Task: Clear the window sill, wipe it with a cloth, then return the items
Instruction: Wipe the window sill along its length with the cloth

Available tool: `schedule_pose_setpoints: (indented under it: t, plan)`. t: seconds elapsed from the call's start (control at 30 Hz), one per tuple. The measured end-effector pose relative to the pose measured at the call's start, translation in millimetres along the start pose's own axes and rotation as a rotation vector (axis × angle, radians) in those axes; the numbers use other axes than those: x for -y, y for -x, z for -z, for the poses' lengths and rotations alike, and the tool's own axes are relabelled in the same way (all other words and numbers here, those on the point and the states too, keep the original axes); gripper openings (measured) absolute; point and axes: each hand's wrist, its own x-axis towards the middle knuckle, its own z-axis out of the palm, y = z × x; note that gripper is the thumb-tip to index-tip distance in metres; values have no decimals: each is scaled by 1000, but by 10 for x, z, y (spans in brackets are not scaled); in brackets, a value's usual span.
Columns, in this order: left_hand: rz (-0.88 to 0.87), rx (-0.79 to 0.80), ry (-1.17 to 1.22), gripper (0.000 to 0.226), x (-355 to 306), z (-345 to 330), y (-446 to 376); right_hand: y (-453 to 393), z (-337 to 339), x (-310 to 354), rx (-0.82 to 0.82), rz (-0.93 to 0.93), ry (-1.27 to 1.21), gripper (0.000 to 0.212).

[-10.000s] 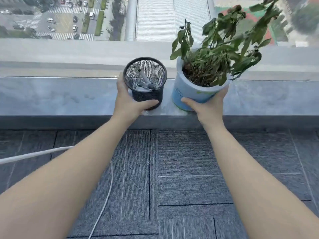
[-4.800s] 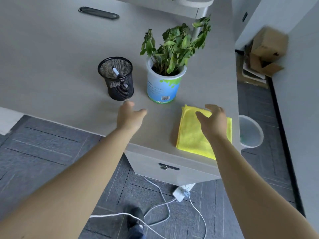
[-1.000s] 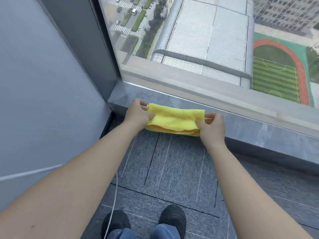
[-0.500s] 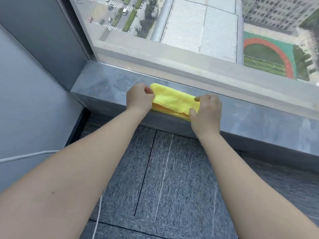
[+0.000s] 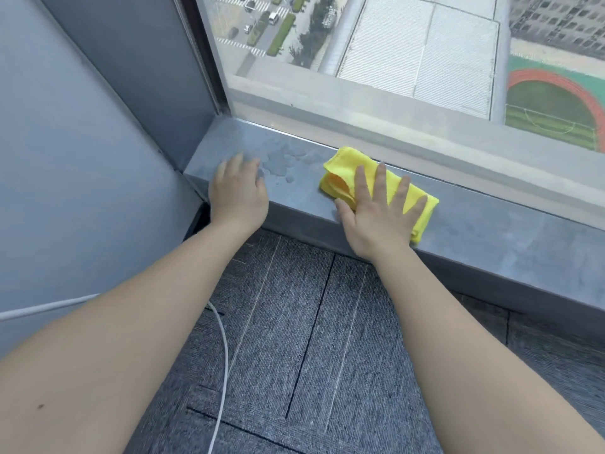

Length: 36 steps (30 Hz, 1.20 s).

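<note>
A folded yellow cloth (image 5: 340, 167) lies on the grey stone window sill (image 5: 491, 231), close to the glass. My right hand (image 5: 376, 211) presses flat on the cloth with its fingers spread and straight. My left hand (image 5: 237, 191) rests on the bare sill near its left end, fingers relaxed and holding nothing. Between the two hands the sill shows dried water stains (image 5: 281, 162). The pen holder and the potted plant are out of view.
A grey wall panel (image 5: 82, 158) closes off the sill on the left. Grey carpet tiles (image 5: 311, 355) cover the floor below, and a white cable (image 5: 222, 371) runs across them. The window glass (image 5: 393, 60) rises directly behind the sill.
Both hands held the cloth's ends half a second ago. My left hand has let go and moved left onto the sill. My right hand now lies flat on the cloth.
</note>
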Motion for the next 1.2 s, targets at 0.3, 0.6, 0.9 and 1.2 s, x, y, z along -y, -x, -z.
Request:
schedule_pose_setpoints:
  t: [0.3, 0.6, 0.9, 1.2]
  plan:
    - [16, 96, -9, 45, 307, 7, -50, -46, 5, 121, -41, 217, 82, 56]
    - [1, 128, 20, 45, 344, 58, -44, -55, -60, 80, -153, 98, -14, 52]
    - [-42, 119, -11, 46, 623, 152, -108, -322, 24, 551, -170, 81, -148, 50]
    - [-33, 78, -16, 45, 708, 168, -80, -312, 20, 874, -90, 416, -109, 51]
